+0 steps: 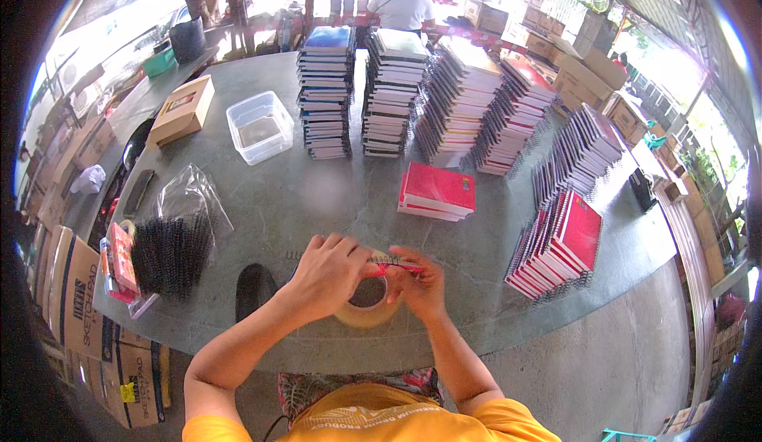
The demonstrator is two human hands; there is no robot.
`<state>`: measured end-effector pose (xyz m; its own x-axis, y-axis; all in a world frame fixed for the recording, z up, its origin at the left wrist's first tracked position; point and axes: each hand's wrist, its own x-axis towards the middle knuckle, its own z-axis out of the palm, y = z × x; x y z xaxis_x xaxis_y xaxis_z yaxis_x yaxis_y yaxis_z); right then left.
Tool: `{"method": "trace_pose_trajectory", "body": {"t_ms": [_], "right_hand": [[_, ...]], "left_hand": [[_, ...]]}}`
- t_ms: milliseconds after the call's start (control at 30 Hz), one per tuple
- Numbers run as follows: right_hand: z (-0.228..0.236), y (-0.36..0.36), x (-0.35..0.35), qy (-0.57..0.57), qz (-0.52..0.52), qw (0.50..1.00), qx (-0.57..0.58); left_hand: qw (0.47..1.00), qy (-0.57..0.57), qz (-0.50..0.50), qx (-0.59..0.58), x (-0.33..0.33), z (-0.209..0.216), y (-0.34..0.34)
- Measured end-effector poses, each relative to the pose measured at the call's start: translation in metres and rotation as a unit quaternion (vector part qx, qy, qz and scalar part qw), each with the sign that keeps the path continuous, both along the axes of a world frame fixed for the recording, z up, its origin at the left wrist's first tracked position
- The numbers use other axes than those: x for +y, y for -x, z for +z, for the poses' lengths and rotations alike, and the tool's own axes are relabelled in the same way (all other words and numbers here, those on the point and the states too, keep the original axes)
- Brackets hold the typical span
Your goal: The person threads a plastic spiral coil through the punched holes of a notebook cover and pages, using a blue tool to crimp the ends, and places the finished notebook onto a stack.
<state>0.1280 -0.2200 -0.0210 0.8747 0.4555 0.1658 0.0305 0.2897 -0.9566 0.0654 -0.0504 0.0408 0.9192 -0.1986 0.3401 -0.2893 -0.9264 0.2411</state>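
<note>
Near the table's front edge, my two hands meet over a thin red notebook [406,267], seen mostly edge-on. A dark spiral binding coil [384,259] runs along its edge, with a length of coil showing past my left hand. My left hand [329,271] curls over the coil from above, fingers bent and closed. With its fingertips pinched together, my right hand [418,283] holds the notebook's right end. Both hands hide much of the notebook. Under them lies a wide roll of tape [361,316], partly covered.
A pile of red books [436,190] lies ahead, with tall notebook stacks [326,96] behind. Spiral-bound red notebooks [559,243] lean at the right. Loose black coils [171,255], a clear plastic tub [259,127] and a cardboard box [182,111] stand left. A person [402,3] sits far off.
</note>
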Motion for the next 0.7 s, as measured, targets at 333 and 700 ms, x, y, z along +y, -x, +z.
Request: {"method": "trace_pose_trajectory", "body": {"t_ms": [333, 700], "right_hand": [[0.005, 0.000, 0.000, -0.029, -0.035, 0.999, -0.017], [-0.003, -0.005, -0.001, -0.055, 0.040, 0.997, 0.045]], "left_hand": [[0.999, 0.030, 0.017, -0.030, -0.003, 0.000, -0.005], [0.998, 0.058, 0.023, -0.015, -0.005, 0.005, -0.008]]}}
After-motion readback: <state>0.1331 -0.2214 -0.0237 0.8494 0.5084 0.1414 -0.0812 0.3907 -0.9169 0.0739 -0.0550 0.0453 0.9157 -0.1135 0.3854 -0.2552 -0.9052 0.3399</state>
